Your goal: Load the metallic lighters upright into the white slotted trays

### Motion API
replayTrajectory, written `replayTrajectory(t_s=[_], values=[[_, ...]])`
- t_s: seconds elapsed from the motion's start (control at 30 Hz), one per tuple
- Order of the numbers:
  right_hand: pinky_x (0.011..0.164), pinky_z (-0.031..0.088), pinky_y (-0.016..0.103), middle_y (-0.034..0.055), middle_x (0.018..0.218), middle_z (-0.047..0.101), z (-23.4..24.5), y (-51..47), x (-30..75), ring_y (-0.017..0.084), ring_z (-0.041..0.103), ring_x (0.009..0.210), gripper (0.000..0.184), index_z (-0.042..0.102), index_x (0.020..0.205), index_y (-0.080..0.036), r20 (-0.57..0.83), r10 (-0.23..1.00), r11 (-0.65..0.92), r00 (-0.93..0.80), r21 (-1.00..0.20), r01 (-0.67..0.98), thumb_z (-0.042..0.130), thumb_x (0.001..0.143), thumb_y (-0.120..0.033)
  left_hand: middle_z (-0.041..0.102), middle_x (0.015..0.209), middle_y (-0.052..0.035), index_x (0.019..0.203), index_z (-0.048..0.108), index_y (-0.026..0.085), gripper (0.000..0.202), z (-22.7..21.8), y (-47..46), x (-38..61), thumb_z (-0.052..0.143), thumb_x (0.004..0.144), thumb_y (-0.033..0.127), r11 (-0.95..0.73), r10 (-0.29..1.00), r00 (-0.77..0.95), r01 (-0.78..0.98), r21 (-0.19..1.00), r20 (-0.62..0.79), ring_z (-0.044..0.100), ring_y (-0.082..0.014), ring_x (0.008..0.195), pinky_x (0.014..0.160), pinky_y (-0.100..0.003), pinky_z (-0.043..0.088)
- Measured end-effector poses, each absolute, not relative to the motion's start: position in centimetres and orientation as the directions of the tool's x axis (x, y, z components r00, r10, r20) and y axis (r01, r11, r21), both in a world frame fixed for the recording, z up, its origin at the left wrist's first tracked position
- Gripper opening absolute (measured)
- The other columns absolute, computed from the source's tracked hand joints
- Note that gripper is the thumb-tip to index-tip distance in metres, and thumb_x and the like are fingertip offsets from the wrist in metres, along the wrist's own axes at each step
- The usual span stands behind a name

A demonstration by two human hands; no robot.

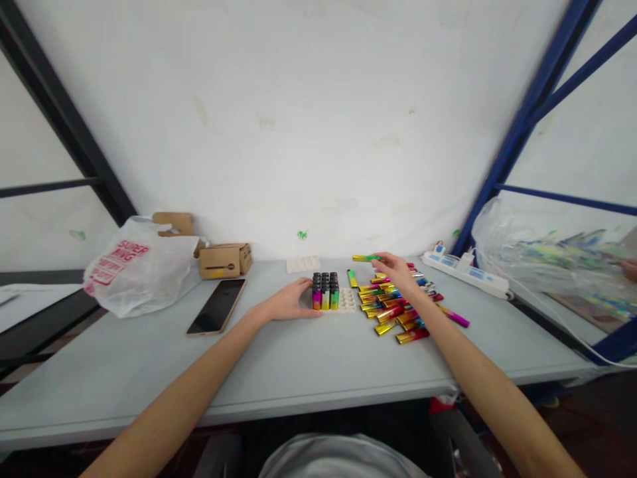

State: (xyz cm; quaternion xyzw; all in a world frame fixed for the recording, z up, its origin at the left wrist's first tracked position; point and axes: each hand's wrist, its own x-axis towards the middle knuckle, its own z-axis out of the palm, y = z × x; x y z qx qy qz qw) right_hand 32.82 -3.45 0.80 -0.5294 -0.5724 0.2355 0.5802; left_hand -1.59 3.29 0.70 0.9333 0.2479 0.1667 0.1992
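A white tray (348, 303) lies on the grey table (124, 372), its left part filled with several upright lighters (325, 290) with black tops. My left hand (290, 301) rests against the tray's left side, fingers curled on it. My right hand (395, 271) pinches one yellow-green lighter (364, 258), held level above the table behind the tray. Below that hand lies a heap of shiny coloured lighters (394, 308). One more lighter (352, 278) lies just right of the filled rows.
A phone (217, 306) lies face up at the left, beside a plastic bag (142, 269) and cardboard boxes (225, 261). A second white tray (303, 264) sits by the wall. A power strip (465, 271) and a clear bag (552, 249) are at the right.
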Motion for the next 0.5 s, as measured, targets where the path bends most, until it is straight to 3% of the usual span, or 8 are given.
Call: replayTrajectory(t_s=[0.17, 0.3, 0.4, 0.5], values=[[0.083, 0.058, 0.034, 0.0045, 0.102, 0.071, 2.0, -4.5, 29.9, 0.020, 0.068, 0.097, 0.044, 0.061, 0.092, -0.023, 0.327, 0.902, 0.347, 0.283, -0.938, -0.023, 0.075, 0.079, -0.063, 0.059, 0.142, -0.0179, 0.137, 0.057, 0.013, 0.086, 0.7, 3.3, -1.6, 0.078, 0.075, 0.069, -0.796, 0.532, 0.822, 0.403, 0.452, 0.204, 0.057, -0.0381, 0.130, 0.116, -0.049, 0.043], [0.066, 0.055, 0.031, -0.0011, 0.081, 0.067, 2.6, -5.5, 28.0, 0.017, 0.066, 0.071, 0.049, 0.052, 0.100, -0.027, 0.266, 0.948, 0.290, 0.173, -0.948, -0.130, 0.070, 0.081, -0.069, 0.059, 0.143, -0.0177, 0.137, 0.058, 0.014, 0.085, 0.6, 3.2, -1.6, 0.080, 0.074, 0.068, -0.789, 0.535, 0.817, 0.392, 0.473, 0.214, 0.058, -0.0384, 0.130, 0.116, -0.049, 0.043], [0.046, 0.037, 0.022, -0.0090, 0.064, 0.047, 2.7, -6.0, 26.8, 0.010, 0.043, 0.049, 0.048, 0.052, 0.105, -0.029, 0.251, 0.964, 0.261, 0.092, -0.957, -0.122, 0.069, 0.083, -0.068, 0.059, 0.144, -0.0167, 0.136, 0.060, 0.015, 0.084, 0.6, 3.3, -1.6, 0.081, 0.073, 0.067, -0.783, 0.538, 0.815, 0.388, 0.487, 0.216, 0.056, -0.0374, 0.132, 0.118, -0.048, 0.042], [0.040, 0.018, 0.020, -0.0104, 0.061, 0.031, 2.5, -6.3, 25.7, 0.008, 0.021, 0.044, 0.048, 0.053, 0.096, -0.027, 0.187, 0.981, 0.191, 0.045, -0.976, -0.102, 0.063, 0.085, -0.072, 0.059, 0.144, -0.0170, 0.135, 0.063, 0.014, 0.082, 0.7, 3.4, -1.7, 0.083, 0.073, 0.065, -0.780, 0.532, 0.819, 0.375, 0.501, 0.214, 0.055, -0.0368, 0.133, 0.118, -0.047, 0.041]])
